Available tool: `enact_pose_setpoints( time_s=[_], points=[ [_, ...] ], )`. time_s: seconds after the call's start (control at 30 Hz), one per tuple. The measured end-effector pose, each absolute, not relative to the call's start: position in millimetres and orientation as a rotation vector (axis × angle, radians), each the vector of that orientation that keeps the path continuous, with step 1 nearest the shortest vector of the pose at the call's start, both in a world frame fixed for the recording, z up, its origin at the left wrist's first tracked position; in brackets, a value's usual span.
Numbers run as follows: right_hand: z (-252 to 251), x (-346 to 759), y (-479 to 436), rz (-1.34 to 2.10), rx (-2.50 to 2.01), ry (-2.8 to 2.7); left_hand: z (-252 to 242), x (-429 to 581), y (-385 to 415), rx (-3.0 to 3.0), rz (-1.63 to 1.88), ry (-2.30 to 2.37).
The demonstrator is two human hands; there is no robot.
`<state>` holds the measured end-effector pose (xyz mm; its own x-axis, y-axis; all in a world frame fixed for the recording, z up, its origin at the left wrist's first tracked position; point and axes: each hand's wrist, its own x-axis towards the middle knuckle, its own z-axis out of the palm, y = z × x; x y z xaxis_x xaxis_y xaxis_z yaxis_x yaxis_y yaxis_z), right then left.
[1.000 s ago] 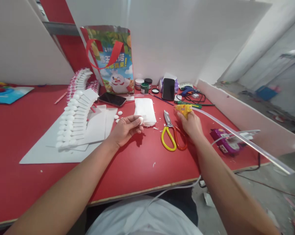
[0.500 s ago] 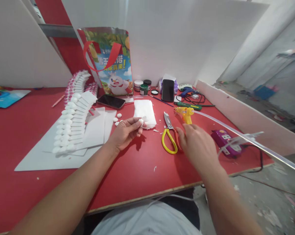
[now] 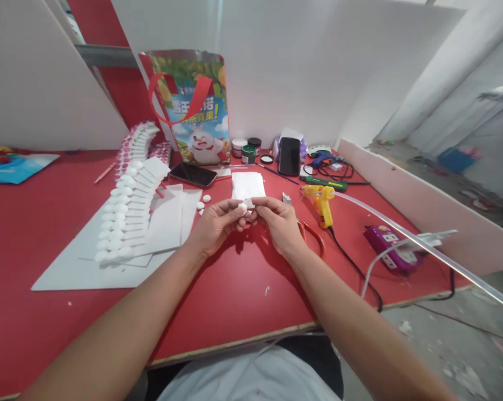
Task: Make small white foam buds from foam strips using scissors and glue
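Both hands meet over the red table, just in front of a stack of thin white sheets (image 3: 248, 186). My left hand (image 3: 216, 227) is closed, pinching a small white piece (image 3: 243, 206) with a thin sheet-like flap sticking up. Thumb and fingers of my right hand (image 3: 279, 221) grip the flap's right side; the exact contact is partly hidden. Scissors (image 3: 317, 238) lie behind my right hand, with only an orange handle and the blade tip showing. A yellow hot glue gun (image 3: 323, 205) holding a long clear glue stick (image 3: 401, 230) rests to the right. Small white discs (image 3: 206, 198) lie left of the stack.
White oval pieces on thin sticks (image 3: 120, 211) form a curved row on white boards (image 3: 76, 267) at left. Phones (image 3: 193, 174), paint jars (image 3: 248, 154), a green-handled screwdriver (image 3: 326, 182) and a printed bag (image 3: 199, 122) stand behind. A purple power strip (image 3: 385, 245) with cords lies right.
My right hand has left the glue gun and moved left to the white piece in my left hand. The glue gun now lies on the table. My left hand has hardly moved.
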<state>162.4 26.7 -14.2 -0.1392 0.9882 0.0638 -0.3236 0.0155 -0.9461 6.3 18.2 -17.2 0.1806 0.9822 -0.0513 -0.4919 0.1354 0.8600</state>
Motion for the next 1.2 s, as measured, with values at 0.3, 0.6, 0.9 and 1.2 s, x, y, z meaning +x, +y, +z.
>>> enact_pose_setpoints(
  time_s=[0.3,0.6,0.9,1.2],
  points=[
    [-17.3,160.4,28.5,1.357,-0.899,-1.073,-17.3,6.6,19.8,0.874,1.265,0.844],
    [-18.1,160.2,27.7,1.424,-0.889,-1.030,-19.8,7.0,19.6,0.948,1.277,0.876],
    [-16.9,160.7,29.8,1.544,-0.863,-0.976,-20.1,4.9,20.6,0.972,1.271,0.870],
    [-14.2,164.6,28.4,1.279,-0.944,-1.274,-18.9,1.9,21.2,1.026,1.218,0.894]
  ],
)
